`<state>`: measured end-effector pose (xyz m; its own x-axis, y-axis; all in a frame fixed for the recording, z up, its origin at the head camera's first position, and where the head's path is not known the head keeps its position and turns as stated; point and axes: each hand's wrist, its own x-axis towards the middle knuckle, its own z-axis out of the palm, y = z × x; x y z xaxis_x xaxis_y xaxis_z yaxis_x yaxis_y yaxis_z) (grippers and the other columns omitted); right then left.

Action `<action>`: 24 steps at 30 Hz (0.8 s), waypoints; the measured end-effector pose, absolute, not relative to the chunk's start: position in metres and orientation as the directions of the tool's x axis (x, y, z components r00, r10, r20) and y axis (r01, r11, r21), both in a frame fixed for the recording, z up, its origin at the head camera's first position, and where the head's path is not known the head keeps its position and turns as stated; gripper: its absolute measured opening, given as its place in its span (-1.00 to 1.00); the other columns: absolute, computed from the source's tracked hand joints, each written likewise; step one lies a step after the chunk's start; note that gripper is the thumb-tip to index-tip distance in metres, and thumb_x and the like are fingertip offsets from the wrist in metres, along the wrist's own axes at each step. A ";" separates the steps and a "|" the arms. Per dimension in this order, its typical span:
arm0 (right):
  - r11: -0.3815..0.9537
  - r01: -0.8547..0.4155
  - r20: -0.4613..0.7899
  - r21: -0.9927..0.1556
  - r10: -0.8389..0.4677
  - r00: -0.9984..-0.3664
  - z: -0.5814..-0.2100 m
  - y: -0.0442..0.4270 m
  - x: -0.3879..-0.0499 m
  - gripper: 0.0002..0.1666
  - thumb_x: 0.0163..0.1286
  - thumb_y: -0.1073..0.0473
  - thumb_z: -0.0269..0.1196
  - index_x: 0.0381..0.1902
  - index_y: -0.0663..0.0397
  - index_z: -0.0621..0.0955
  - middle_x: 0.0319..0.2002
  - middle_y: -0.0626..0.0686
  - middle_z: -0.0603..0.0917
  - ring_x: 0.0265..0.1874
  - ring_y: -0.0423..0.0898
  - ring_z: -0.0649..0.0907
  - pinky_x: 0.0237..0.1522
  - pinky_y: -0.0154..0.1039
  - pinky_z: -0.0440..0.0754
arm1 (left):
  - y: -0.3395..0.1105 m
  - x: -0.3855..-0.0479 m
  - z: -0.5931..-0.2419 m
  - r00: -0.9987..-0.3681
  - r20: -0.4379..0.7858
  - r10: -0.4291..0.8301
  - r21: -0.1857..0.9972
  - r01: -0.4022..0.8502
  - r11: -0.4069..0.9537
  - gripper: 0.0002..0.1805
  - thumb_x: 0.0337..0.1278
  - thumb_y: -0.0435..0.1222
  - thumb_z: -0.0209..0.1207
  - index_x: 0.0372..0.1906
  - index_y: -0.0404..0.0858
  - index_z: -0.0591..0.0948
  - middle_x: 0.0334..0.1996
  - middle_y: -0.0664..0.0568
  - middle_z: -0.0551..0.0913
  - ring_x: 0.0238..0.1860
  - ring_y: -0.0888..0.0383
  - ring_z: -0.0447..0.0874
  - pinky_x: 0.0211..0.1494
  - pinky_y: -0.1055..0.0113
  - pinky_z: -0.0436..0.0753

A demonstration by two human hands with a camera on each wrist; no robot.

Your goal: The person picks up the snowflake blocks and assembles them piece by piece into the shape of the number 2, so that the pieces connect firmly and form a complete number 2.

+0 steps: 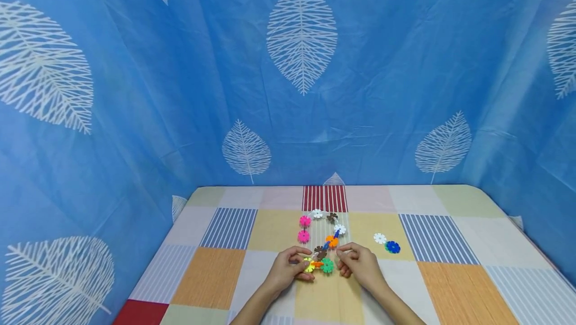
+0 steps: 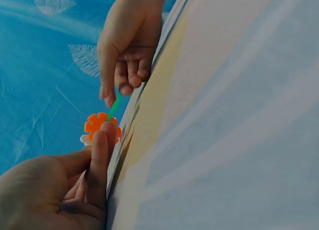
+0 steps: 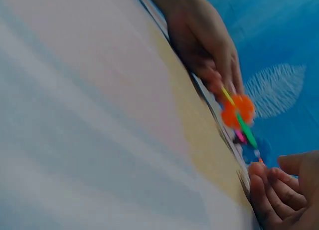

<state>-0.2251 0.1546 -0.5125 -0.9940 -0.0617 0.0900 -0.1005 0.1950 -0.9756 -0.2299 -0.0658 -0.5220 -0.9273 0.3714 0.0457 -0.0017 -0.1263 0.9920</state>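
A chain of joined flower-shaped plastic discs lies in a loop on the cloth. Its near end has a yellow disc [image 1: 309, 264], an orange disc [image 1: 317, 264] set edge-on between, and a green disc [image 1: 327, 265]. My left hand [image 1: 284, 271] pinches the yellow disc between thumb and fingers. Just right of the green disc is my right hand [image 1: 362, 267], apart from it, its fingers loosely bent. In the right wrist view the right hand's [image 3: 284, 195] thumb and fingertips stand apart. The left hand's [image 2: 75, 185] fingers hide most of the yellow disc in the left wrist view.
Further along the loop are pink discs [image 1: 304, 236], white discs [image 1: 340, 229], brown discs [image 1: 332, 217] and another orange disc [image 1: 332, 241]. To the right lie a loose white disc [image 1: 380, 238] and a blue disc [image 1: 393, 247] overlapping a green one. A blue leaf-patterned curtain [image 1: 378, 90] surrounds the table.
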 end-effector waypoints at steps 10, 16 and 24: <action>0.590 -0.307 0.472 -0.747 0.145 -0.870 -0.522 0.248 -0.249 -0.83 0.17 0.20 0.33 -0.29 0.17 0.67 -0.53 -0.06 0.62 -0.59 -0.27 0.53 -0.59 -0.44 0.50 | -0.065 -0.229 -0.524 -0.932 0.025 0.362 0.995 -0.012 -0.101 -0.69 0.13 -0.59 0.06 0.01 -0.55 0.48 -0.52 -0.07 0.49 -0.51 -0.15 0.68 -0.36 0.20 0.68; 0.692 -0.241 0.385 -0.680 0.058 -0.921 -0.525 0.292 -0.249 -0.61 0.12 0.07 0.37 -0.14 0.20 0.66 -0.40 -0.02 0.60 -0.51 -0.27 0.44 -0.54 -0.38 0.44 | -0.066 -0.229 -0.522 -0.931 0.031 0.364 0.995 -0.006 -0.101 -0.68 0.13 -0.60 0.05 0.03 -0.56 0.46 -0.51 -0.07 0.49 -0.53 -0.10 0.68 -0.36 0.23 0.68; 0.723 -0.276 0.373 -0.633 -0.027 -0.927 -0.527 0.302 -0.250 -0.73 0.02 0.06 0.44 -0.31 0.02 0.70 -0.40 -0.10 0.57 -0.48 -0.25 0.41 -0.50 -0.37 0.41 | -0.065 -0.229 -0.524 -0.929 0.034 0.368 0.997 0.006 -0.078 -0.69 0.14 -0.58 0.06 0.02 -0.53 0.49 -0.50 -0.08 0.52 -0.51 -0.15 0.67 -0.37 0.22 0.68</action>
